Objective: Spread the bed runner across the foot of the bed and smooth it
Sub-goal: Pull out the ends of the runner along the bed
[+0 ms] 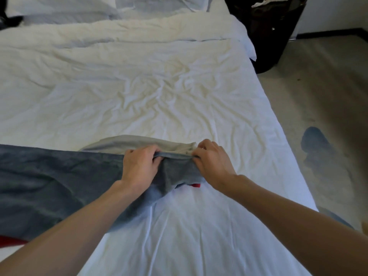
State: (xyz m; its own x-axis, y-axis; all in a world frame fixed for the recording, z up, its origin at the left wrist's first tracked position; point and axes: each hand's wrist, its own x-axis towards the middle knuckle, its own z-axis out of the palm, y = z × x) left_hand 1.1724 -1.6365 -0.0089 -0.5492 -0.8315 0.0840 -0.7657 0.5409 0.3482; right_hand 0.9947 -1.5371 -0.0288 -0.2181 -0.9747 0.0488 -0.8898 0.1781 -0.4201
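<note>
The blue-grey bed runner (51, 182) lies across the left part of the white bed (149, 92), with its right end bunched and a pale grey underside folded over at the far edge. My left hand (139, 166) grips the bunched end from the left. My right hand (213, 162) pinches the same edge a short way to the right. A bit of red fabric (196, 185) shows beneath the bunched end, and more red at the lower left. The right half of the bed bears no runner.
Pillows (59, 6) lie at the head of the bed. A dark round bin (274, 32) with white cloth in it stands by the bed's far right corner. Grey carpet (318, 92) with a dark patch runs along the right side.
</note>
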